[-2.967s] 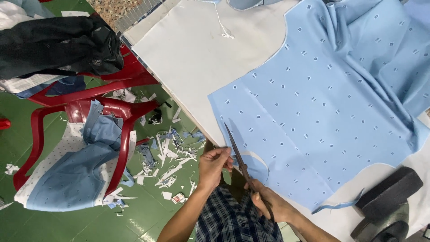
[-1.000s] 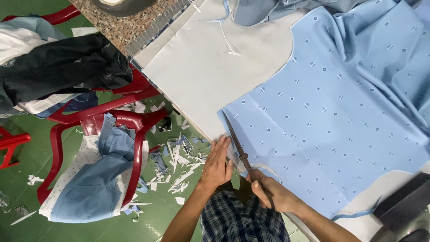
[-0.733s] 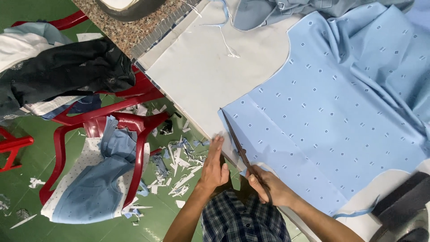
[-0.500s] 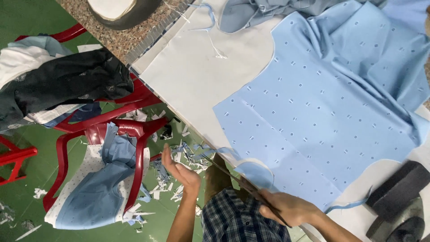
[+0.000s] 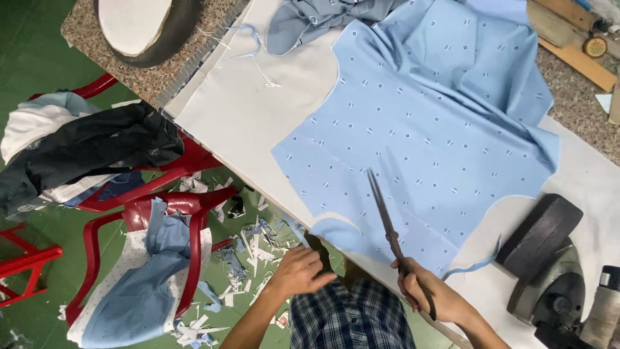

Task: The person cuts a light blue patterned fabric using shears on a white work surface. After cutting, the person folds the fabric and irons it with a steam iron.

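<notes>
A light blue dotted fabric piece (image 5: 426,123) lies spread on the white-covered table (image 5: 258,123). My right hand (image 5: 423,294) grips the handles of long scissors (image 5: 384,213). Their blades are together and point away from me, over the near part of the fabric. My left hand (image 5: 300,271) hovers loosely curled at the table's near edge, beside the fabric's curved cut-out corner. A thin blue strip (image 5: 296,231) sticks up by its thumb; whether the hand holds it is unclear. My checked shirt shows at the bottom.
A dark iron (image 5: 555,284) and a dark block (image 5: 539,226) sit at the near right, with a thread cone (image 5: 604,310) beside them. Red plastic chairs (image 5: 181,207) hold heaped clothes over a green floor littered with fabric scraps (image 5: 252,252). Grey cloth (image 5: 316,19) lies at the far edge.
My left hand left the fabric, swung out over the floor, then came back to the table edge. The scissors rose off the cut line and now lie over the fabric.
</notes>
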